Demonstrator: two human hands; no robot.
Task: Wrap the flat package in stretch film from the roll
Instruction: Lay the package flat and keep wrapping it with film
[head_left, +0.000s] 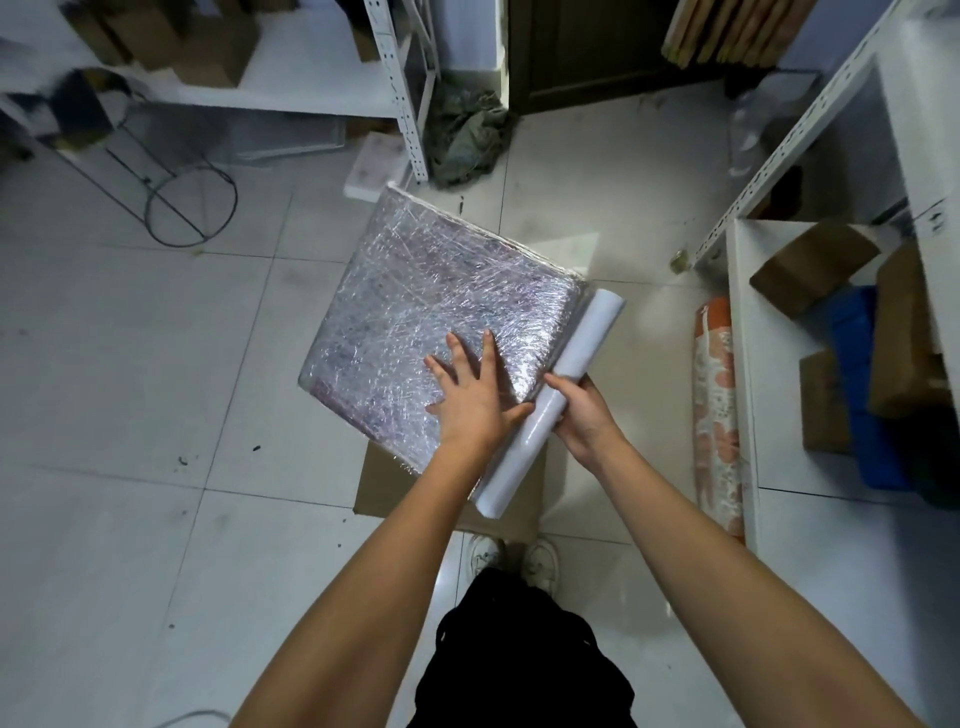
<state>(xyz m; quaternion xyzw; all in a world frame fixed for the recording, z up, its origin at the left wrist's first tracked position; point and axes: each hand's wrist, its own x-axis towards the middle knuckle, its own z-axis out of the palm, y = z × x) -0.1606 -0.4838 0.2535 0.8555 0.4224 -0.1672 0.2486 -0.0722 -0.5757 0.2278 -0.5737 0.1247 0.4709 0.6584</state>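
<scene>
A flat square package (436, 306), covered in shiny wrinkled stretch film, lies tilted over a cardboard box (395, 488) on the floor. My left hand (470, 387) presses flat on its near right part with the fingers spread. A white roll of stretch film (582, 343) lies along the package's right edge. My right hand (579, 413) grips the roll near its middle, fingers curled round it. Film runs from the roll onto the package.
White metal shelving (810, 130) with cardboard boxes (810, 265) stands at the right, more shelving (400, 93) at the back left. A rolled orange-patterned sheet (719, 415) lies by the right shelf. A wire stand (189, 208) sits on the tiled floor at the left.
</scene>
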